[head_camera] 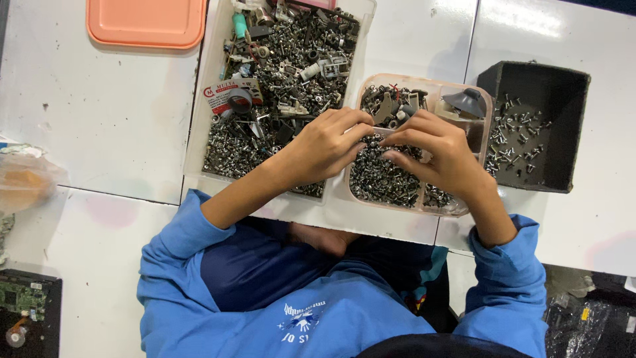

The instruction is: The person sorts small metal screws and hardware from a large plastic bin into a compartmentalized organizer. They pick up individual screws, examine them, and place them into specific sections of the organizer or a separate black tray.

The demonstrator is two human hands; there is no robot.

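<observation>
Steel screws [381, 176] fill the divided clear tray [464, 89] under your hands. Your left hand [328, 142] and right hand [434, 149] meet fingertip to fingertip, pinching a small part too small to identify.

The box with little rooms [480, 109] sits in the middle. The big tray of screws [205, 142] is just left of it, the bin [576, 132] just right.
</observation>
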